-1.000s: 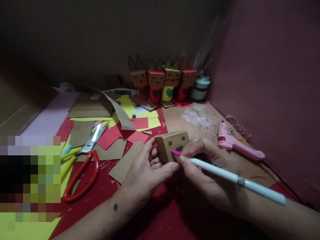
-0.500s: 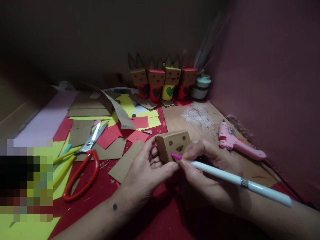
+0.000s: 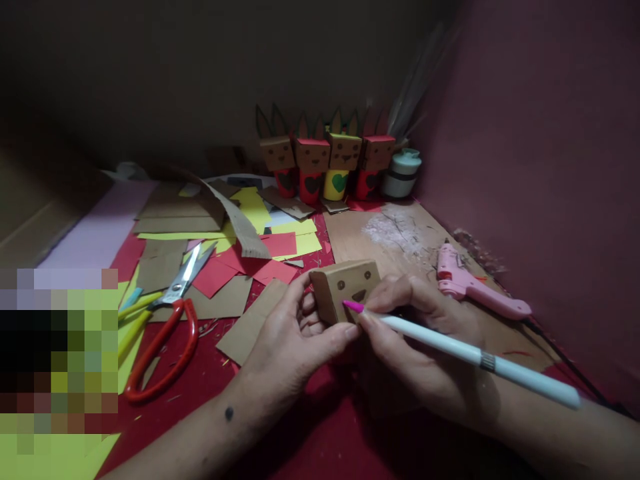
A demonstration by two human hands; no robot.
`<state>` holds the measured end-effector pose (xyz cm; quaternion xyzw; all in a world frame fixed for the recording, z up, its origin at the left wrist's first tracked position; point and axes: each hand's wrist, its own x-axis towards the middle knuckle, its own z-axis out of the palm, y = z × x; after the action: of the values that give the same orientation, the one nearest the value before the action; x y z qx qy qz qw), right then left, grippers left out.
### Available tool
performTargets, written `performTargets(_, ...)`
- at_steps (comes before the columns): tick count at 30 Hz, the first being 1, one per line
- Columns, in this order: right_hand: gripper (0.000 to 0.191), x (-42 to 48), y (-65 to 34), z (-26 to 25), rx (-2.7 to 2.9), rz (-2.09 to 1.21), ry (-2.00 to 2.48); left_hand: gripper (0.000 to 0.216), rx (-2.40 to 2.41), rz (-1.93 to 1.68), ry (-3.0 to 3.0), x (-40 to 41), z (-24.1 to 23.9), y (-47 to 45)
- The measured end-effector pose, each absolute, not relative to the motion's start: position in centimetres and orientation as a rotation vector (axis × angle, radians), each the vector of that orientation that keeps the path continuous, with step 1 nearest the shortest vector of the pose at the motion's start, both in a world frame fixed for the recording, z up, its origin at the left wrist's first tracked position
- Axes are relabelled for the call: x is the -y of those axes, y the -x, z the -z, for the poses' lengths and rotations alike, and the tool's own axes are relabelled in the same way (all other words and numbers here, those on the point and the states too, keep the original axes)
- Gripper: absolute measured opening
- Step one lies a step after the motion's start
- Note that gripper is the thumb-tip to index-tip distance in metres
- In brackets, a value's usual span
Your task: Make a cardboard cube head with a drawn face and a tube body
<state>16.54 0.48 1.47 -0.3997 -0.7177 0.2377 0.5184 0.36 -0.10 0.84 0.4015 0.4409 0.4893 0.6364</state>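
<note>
A small cardboard box (image 3: 327, 293) with a drawn face, two round eyes and a dark nose, is gripped by my left hand (image 3: 300, 333), thumb along its lower edge and fingers behind its left side. My right hand (image 3: 415, 327) is closed round a pale blue marker (image 3: 440, 341) with a magenta tip. That tip rests at or just over the face, left of and below the nose; I cannot tell whether it touches. My right fingers hide the lower right of the box.
Red-handled scissors (image 3: 175, 293) lie left among paper and cardboard scraps (image 3: 195, 207). Several box-headed figures (image 3: 345, 157) with pointed ears stand at the back beside a pale lidded container (image 3: 403, 173). A pink glue gun (image 3: 480, 293) lies right on a wooden board (image 3: 345, 230).
The marker's tip has shifted slightly up on the box's face, and its rear end has moved a little left. The left hand and box are almost unmoved.
</note>
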Motion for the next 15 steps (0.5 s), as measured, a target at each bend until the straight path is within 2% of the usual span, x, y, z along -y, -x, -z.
performTargets(15,0.018,-0.42,-16.63,-1.78,1.783,-0.581,0.971,0.072,-1.026,-1.121,-0.927,0.05,-0.76,-0.37)
